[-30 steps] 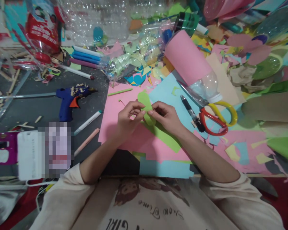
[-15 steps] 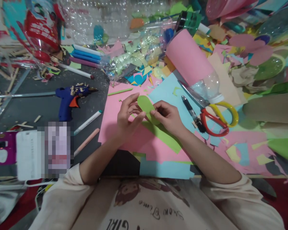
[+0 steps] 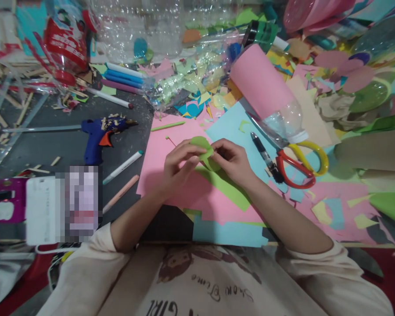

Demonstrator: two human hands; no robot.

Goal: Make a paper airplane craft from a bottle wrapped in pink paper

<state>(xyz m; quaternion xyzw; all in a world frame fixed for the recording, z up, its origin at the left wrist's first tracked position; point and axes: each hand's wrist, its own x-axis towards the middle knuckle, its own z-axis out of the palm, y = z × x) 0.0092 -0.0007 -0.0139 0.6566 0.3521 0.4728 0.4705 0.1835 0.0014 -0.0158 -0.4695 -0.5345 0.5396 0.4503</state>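
Between my two hands is a green paper cutout (image 3: 201,142) with rounded ends, bent near its middle. My right hand (image 3: 232,160) pinches its lower right side between thumb and fingers. Fingers of my left hand (image 3: 182,164) press on its upper part, with the thumb just below. Under my hands lie a green paper strip (image 3: 232,191) and a pink sheet (image 3: 177,195). A thin green paper roll (image 3: 167,126) rests on the pink sheet beyond my left hand. Right of my right hand is a black pen (image 3: 263,151) on a light blue sheet (image 3: 228,123).
Scissors (image 3: 296,169) with red and yellow handles lie at right, beside a pink-wrapped bottle (image 3: 263,81). A blue glue gun (image 3: 97,136) and several markers (image 3: 123,166) are at left. Paper scraps and plastic bottles crowd the back. A white power bank (image 3: 42,210) sits front left.
The green cutout, nearly flat before, is now bent, its upper end folded down toward me. My left fingers have moved right onto it. The view has shifted slightly.
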